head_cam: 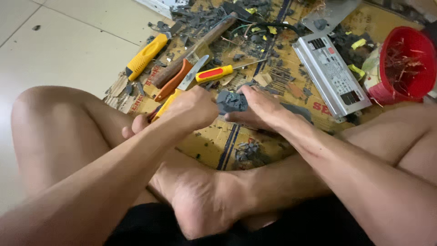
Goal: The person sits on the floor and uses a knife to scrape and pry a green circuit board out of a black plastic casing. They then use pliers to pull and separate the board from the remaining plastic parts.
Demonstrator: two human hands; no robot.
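Above the crossed feet, both hands grip a grey block.

A single view is given, taken from a camera worn on the head and aimed steeply down and forward. The scene is seen from close above a person seated cross-legged on the floor. The near edge is filled by the crossed legs and forearms, with both hands at the centre. Further off, a sheet of cardboard strewn with tools and scraps is taken in, up to a red bucket at the far right. Bare tiles fill the far left.
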